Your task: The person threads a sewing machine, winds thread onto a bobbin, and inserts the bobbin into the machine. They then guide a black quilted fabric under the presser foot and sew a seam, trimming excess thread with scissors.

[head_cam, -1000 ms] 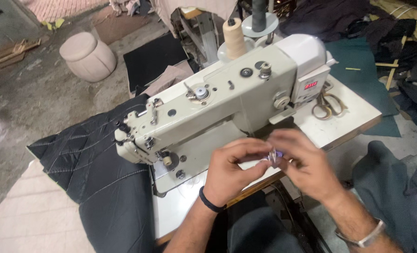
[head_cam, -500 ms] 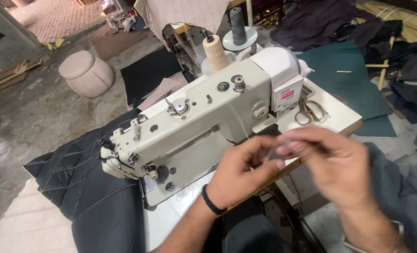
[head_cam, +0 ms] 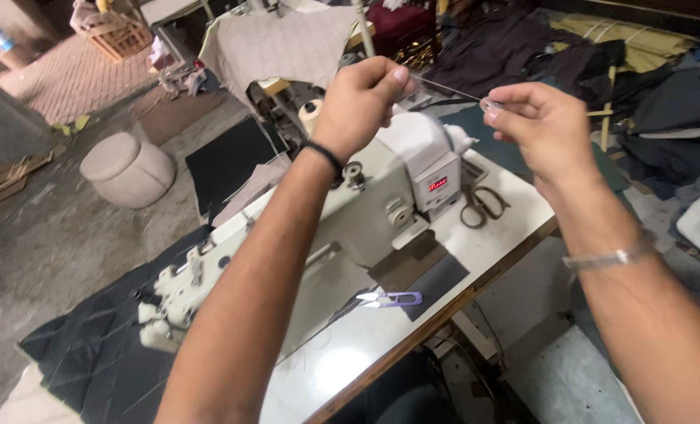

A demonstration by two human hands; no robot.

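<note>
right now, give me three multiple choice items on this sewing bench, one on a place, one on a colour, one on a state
1. Where do the purple thread snips lie?
A. on the table in front of the sewing machine
B. on the round stool
C. in the right hand

2. What colour is the band on the left wrist?
A. red
B. black
C. yellow

3. How does the thread run between the left hand and right hand?
A. coiled on the table
B. hanging slack to the floor
C. stretched between the raised hands

Answers:
1 A, the snips rest on the white table below the sewing machine.
2 B, a black band circles that wrist.
3 C, both hands pinch it up in the air, drawn straight.
</note>
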